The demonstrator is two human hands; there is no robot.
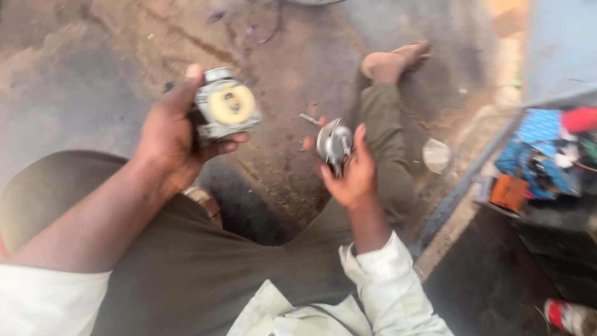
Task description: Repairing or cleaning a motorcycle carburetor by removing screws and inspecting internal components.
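Head view shows the left hand (171,134) gripping a metal part with a yellow disc (225,107), apart from the right hand (351,171), which pinches a round shiny cap (333,143).

My one head-worn camera looks steeply down, close over my lap and outstretched leg (385,130), onto the dirt floor (81,81).

Motion blur smears the clutter (547,155) at right; a red-white can (569,316) is cut off
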